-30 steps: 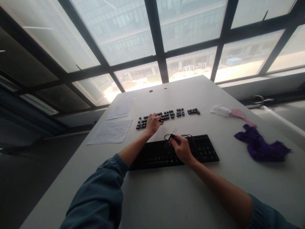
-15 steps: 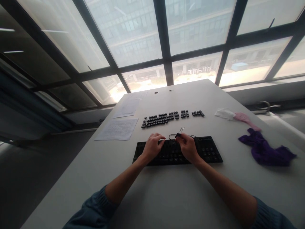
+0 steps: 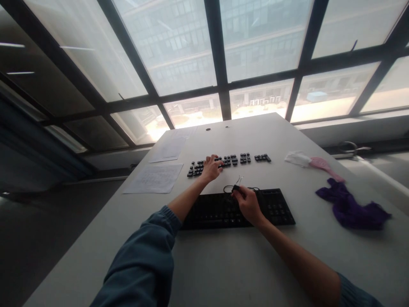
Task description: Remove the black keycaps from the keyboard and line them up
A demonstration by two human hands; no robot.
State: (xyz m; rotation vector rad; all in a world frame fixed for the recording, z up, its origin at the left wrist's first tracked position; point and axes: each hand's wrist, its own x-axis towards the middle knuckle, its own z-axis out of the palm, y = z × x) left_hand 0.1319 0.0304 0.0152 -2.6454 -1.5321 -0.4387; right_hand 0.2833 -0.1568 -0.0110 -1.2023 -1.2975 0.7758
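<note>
A black keyboard (image 3: 275, 209) lies on the white table (image 3: 239, 264) in front of me. Behind it, rows of loose black keycaps (image 3: 236, 160) are laid out. My left hand (image 3: 211, 167) reaches over the left part of those rows, fingers curled down on the keycaps; what it holds, if anything, is hidden. My right hand (image 3: 247, 204) hovers over the keyboard's middle, pinching a small wire keycap puller (image 3: 237, 185) with its loop pointing away from me.
Printed paper sheets (image 3: 155, 178) lie at the left of the table. At the right are a white crumpled cloth (image 3: 296, 158), a pink brush (image 3: 322, 165) and a purple cloth (image 3: 351, 207). Large windows rise behind the table's far edge.
My left hand went from the keyboard back out to the rows of loose keycaps. The right hand stayed over the keyboard with the puller.
</note>
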